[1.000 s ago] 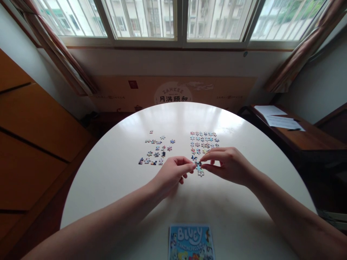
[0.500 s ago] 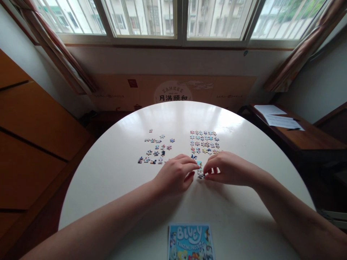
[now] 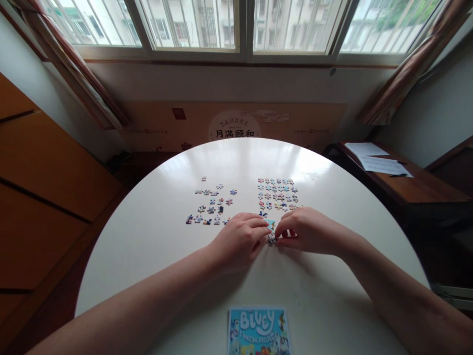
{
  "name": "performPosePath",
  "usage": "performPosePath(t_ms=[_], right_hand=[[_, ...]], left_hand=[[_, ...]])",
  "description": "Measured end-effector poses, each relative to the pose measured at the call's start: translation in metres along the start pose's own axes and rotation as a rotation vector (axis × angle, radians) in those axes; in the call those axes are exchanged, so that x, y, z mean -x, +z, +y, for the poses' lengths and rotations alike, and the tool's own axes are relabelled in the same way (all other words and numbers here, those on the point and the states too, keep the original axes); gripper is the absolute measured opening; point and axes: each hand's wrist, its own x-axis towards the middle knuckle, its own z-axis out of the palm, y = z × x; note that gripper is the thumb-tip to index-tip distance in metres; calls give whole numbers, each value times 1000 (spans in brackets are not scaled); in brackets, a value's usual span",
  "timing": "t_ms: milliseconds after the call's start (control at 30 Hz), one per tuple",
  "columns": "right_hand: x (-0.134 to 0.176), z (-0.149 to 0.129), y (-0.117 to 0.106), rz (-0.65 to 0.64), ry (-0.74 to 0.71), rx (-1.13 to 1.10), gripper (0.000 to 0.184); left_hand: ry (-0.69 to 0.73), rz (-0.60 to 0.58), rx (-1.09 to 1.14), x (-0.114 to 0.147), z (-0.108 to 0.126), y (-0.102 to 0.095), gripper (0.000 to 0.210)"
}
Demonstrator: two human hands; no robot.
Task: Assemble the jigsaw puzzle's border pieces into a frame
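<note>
A small cluster of jigsaw puzzle pieces (image 3: 271, 238) lies on the white table between my two hands, blue-green at its far end and dark and white at its near end. My left hand (image 3: 242, 239) is at its left, fingertips closed on the cluster's edge. From the right, my right hand (image 3: 310, 229) pinches the near end between thumb and fingers. The fingers partly cover the pieces, so I cannot tell how they fit together. One dark blue piece (image 3: 262, 214) lies just beyond the cluster.
Loose puzzle pieces (image 3: 210, 209) are scattered at the left, and rows of pieces (image 3: 277, 189) lie at the back right. A Bluey picture card (image 3: 258, 333) is at the near side of the round white table (image 3: 148, 251). Papers (image 3: 384, 166) and a pen sit on a side desk.
My left hand's fingers have shifted slightly on the cluster, and the right hand keeps its pinch. The whole view has moved a little.
</note>
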Motion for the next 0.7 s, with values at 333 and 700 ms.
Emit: performPosePath(t_ms=[333,700], right_hand=[[-1,0,2,8,9,61,6],[3,5,-1,48,-19,3,12]], left_hand=[[35,-59,5,-2,1,0,22],[-44,97,-114,2,-1,-3,32]])
